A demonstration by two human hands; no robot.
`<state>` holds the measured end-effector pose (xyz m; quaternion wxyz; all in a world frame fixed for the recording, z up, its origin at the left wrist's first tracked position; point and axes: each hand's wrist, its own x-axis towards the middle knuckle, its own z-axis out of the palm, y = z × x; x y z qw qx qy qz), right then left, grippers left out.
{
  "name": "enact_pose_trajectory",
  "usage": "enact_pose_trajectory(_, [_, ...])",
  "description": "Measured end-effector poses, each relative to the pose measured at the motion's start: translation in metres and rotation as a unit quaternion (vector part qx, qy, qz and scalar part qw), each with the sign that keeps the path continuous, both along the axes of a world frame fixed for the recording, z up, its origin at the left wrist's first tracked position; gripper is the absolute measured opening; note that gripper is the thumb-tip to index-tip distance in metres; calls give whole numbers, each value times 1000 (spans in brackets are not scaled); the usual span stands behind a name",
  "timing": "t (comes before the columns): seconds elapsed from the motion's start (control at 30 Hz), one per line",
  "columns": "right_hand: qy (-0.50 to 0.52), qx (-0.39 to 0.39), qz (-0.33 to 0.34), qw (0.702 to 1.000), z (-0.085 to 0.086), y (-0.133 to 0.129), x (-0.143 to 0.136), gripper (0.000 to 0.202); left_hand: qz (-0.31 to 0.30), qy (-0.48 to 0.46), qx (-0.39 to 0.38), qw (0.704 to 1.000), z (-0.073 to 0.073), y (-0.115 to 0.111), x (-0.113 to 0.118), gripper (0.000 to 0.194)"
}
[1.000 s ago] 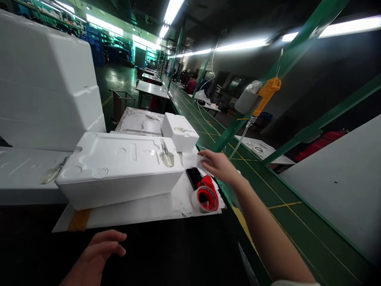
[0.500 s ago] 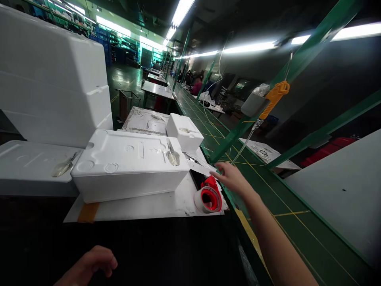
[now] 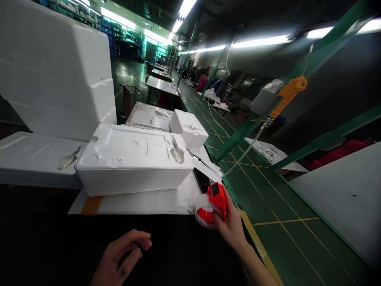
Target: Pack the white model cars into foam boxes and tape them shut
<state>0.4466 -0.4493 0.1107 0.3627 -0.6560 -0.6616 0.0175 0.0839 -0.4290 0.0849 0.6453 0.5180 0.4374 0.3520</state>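
Note:
My right hand [image 3: 230, 222] is wrapped round a red tape dispenser [image 3: 218, 198] with a roll of clear tape, at the right end of the white work surface. My left hand [image 3: 122, 254] hangs over the dark area below, its fingers curled and apart with nothing between them. In front of the hands lies a long white foam box [image 3: 131, 180], with a small clear bag [image 3: 177, 153] on its top right. A smaller white foam box [image 3: 190, 131] stands behind it. Papers and a pen [image 3: 202, 161] lie to the right of the long box.
Tall stacked white foam boxes [image 3: 56, 75] stand at the left, with a low foam piece [image 3: 35, 153] before them. A green conveyor [image 3: 262, 194] runs along the right. An orange-handled tool [image 3: 288, 95] hangs from a green post. People sit farther back.
My right hand has come down and back and taken hold of the red tape dispenser, now lifted and tilted. My left hand has moved right and up, farther into view.

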Motion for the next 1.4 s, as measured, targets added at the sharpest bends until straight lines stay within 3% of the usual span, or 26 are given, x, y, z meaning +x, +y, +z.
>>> enact_pose_trajectory(0.07, [-51, 36, 103, 993, 3, -17, -27, 73, 1, -64, -71, 995, 1, 4, 14, 55])
enact_pose_trajectory(0.17, [-155, 61, 234, 958, 14, -29, -65, 67, 1, -163, -145, 976, 7, 10, 37, 58])
enact_pose_trajectory(0.33, [-234, 74, 321, 915, 30, -24, -92, 55, -25, -229, -209, 950, 15, 10, 54, 42])
enact_pose_trajectory(0.5, [-269, 53, 326, 905, 39, -15, -93, 57, 48, -243, -256, 934, 12, 5, 52, 46])
enact_pose_trajectory(0.77, [-291, 52, 329, 897, 46, -11, -93, 50, 5, -241, -210, 947, 11, 8, 45, 31])
enact_pose_trajectory(0.97, [-286, 59, 337, 895, 52, -16, -96, 45, 33, -187, -144, 971, 25, 7, 45, 34])
enact_pose_trajectory(1.07, [-286, 57, 334, 896, 57, -21, -87, 45, 71, -161, -146, 973, 32, 13, 34, 36])
enact_pose_trajectory(1.2, [-295, 52, 317, 900, 61, -29, -64, 46, 168, -131, -171, 962, 38, 31, 0, 47])
enact_pose_trajectory(1.3, [-315, 45, 311, 895, 63, -32, -53, 44, 155, -126, -195, 960, 43, 37, -15, 50])
enact_pose_trajectory(1.4, [-359, 48, 286, 887, 66, -31, -51, 43, 145, -143, -184, 962, 48, 32, -8, 47])
